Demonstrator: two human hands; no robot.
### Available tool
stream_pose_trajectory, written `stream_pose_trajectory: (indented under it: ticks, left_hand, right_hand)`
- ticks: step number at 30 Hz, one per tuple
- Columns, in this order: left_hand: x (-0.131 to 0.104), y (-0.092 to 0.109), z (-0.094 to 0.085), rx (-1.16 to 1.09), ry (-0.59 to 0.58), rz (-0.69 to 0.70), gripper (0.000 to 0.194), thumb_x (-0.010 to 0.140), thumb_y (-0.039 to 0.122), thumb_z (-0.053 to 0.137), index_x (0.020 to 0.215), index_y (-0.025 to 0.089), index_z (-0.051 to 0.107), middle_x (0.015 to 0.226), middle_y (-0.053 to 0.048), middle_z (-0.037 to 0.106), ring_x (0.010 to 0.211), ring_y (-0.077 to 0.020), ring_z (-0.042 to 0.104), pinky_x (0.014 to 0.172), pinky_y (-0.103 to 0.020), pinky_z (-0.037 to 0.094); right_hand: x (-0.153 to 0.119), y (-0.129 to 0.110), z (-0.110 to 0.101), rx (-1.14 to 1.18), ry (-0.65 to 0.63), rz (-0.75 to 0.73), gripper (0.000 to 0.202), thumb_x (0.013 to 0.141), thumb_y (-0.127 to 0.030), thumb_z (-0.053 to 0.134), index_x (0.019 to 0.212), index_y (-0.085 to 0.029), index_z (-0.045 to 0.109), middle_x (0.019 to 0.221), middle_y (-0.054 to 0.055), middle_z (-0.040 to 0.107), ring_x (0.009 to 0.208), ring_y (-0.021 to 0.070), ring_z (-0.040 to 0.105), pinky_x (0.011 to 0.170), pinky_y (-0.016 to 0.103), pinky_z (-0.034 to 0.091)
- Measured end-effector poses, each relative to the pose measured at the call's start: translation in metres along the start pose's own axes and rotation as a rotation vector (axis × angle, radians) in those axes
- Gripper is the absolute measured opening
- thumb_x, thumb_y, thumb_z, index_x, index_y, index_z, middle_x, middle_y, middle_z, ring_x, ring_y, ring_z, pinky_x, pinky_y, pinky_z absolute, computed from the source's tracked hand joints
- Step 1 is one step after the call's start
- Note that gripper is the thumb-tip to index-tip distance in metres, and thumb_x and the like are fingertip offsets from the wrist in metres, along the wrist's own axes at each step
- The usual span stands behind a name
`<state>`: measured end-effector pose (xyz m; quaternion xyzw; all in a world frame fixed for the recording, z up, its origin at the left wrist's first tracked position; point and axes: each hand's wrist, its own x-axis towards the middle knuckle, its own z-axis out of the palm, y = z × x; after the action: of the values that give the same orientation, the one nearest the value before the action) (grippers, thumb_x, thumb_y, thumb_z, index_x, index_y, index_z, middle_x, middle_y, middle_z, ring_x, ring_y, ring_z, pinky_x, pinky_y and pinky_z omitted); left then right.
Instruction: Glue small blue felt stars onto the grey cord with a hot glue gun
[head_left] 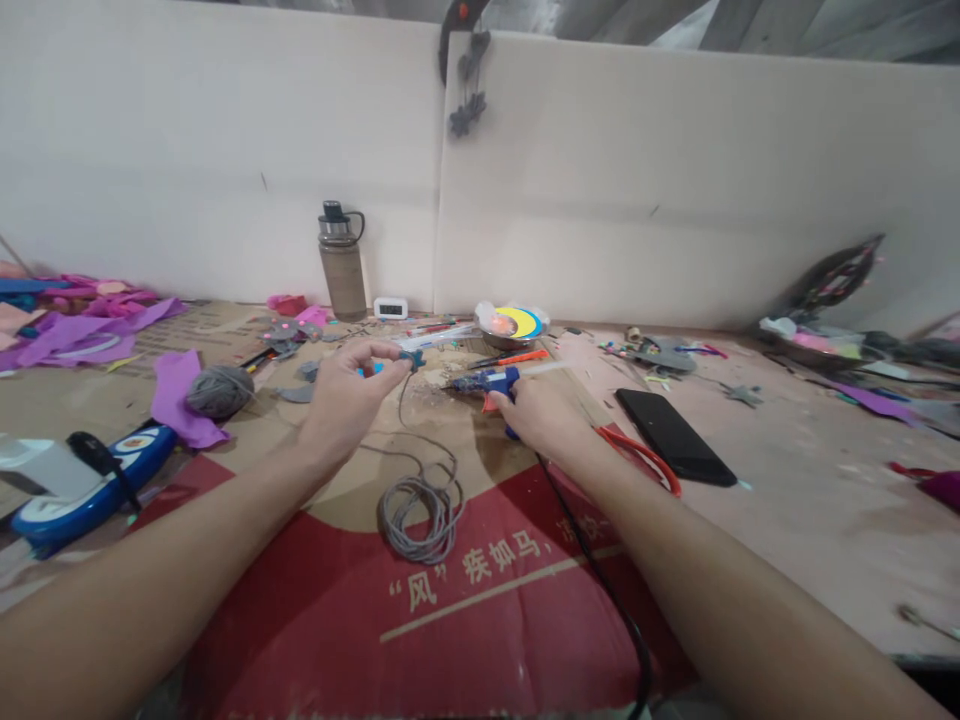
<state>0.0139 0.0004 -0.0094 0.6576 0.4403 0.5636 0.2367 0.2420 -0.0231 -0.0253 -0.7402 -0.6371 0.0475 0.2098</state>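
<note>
Between thumb and fingers, my left hand (351,392) pinches a small dark teal piece (411,359), raised over the cardboard. A thin grey cord hangs from that piece and runs down to a loose grey coil (421,518) on the red cardboard (315,600). My right hand (541,408) is wrapped round a blue glue gun (484,381), whose nozzle points left toward the small piece without touching it. A clear glue stick (545,368) sticks out behind the gun, and its black cable (592,560) runs toward the front edge.
A bottle (343,262) and small white clock (391,308) stand by the white panel. Behind the gun are a bowl (511,340) and an orange cutter (525,357). A phone (675,437) and red-handled tool (646,458) lie right; grey yarn (220,391) and purple felt (176,395) lie left.
</note>
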Motion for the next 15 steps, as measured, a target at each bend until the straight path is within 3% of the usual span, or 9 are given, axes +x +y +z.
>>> stream_pose_trajectory:
  ticks: [2,4,5,8,10,13,15]
  left_hand:
    - [-0.002,0.004,0.000,0.057,-0.031,0.047,0.016,0.073,0.034,0.069,0.079,0.019,0.069,0.076,-0.001,0.065,0.063,-0.0116,0.051,0.057,-0.024,0.037]
    - [-0.006,0.009,0.000,0.086,-0.089,0.047,0.016,0.076,0.034,0.066,0.081,0.020,0.069,0.068,0.001,0.062,0.060,-0.0120,0.049,0.056,-0.025,0.035]
    - [-0.008,0.012,0.000,0.105,-0.109,0.049,0.016,0.077,0.034,0.065,0.081,0.020,0.069,0.065,0.001,0.061,0.058,-0.0120,0.048,0.055,-0.025,0.035]
    - [-0.012,0.019,-0.001,0.187,-0.084,0.106,0.011,0.076,0.031,0.066,0.078,0.020,0.069,0.066,0.002,0.061,0.060,-0.0121,0.048,0.058,-0.026,0.036]
    - [-0.013,0.019,-0.002,0.215,-0.044,0.133,0.009,0.074,0.028,0.068,0.078,0.020,0.069,0.069,0.001,0.062,0.063,-0.0126,0.050,0.062,-0.026,0.038]
    - [-0.009,0.014,-0.003,0.112,-0.039,0.084,0.013,0.074,0.029,0.067,0.084,0.020,0.069,0.072,0.001,0.064,0.065,-0.0130,0.054,0.063,-0.026,0.041]
    - [-0.006,0.008,-0.002,-0.035,-0.056,0.026,0.015,0.074,0.029,0.067,0.085,0.019,0.067,0.076,0.000,0.065,0.065,-0.0123,0.056,0.063,-0.025,0.043]
  right_hand:
    - [-0.007,-0.006,-0.007,0.010,0.168,-0.064,0.024,0.083,-0.038,0.052,0.076,-0.015,0.057,0.093,0.022,0.063,0.097,0.0333,0.059,0.084,0.046,0.042]
    - [-0.014,-0.018,-0.009,0.276,0.278,-0.168,0.017,0.083,-0.035,0.053,0.084,-0.018,0.053,0.099,0.017,0.062,0.103,0.0290,0.056,0.090,0.044,0.041]
    - [-0.018,-0.026,-0.008,0.479,0.264,-0.206,0.017,0.083,-0.034,0.053,0.090,-0.019,0.050,0.101,0.014,0.061,0.103,0.0257,0.056,0.090,0.042,0.042]
    - [-0.026,-0.056,0.003,1.119,0.047,-0.195,0.037,0.074,-0.029,0.063,0.102,-0.023,0.040,0.114,0.010,0.057,0.108,0.0198,0.056,0.092,0.036,0.045]
    - [-0.029,-0.074,0.013,1.418,-0.119,-0.134,0.048,0.069,-0.024,0.066,0.105,-0.024,0.034,0.106,0.007,0.058,0.099,0.0170,0.059,0.088,0.034,0.047]
    - [-0.031,-0.091,0.022,1.574,-0.292,-0.084,0.048,0.071,-0.023,0.065,0.105,-0.025,0.031,0.084,-0.002,0.057,0.075,0.0135,0.061,0.078,0.034,0.049]
    - [-0.032,-0.093,0.024,1.487,-0.220,-0.080,0.045,0.073,-0.027,0.065,0.105,-0.025,0.032,0.076,-0.006,0.053,0.064,0.0117,0.055,0.068,0.032,0.048]
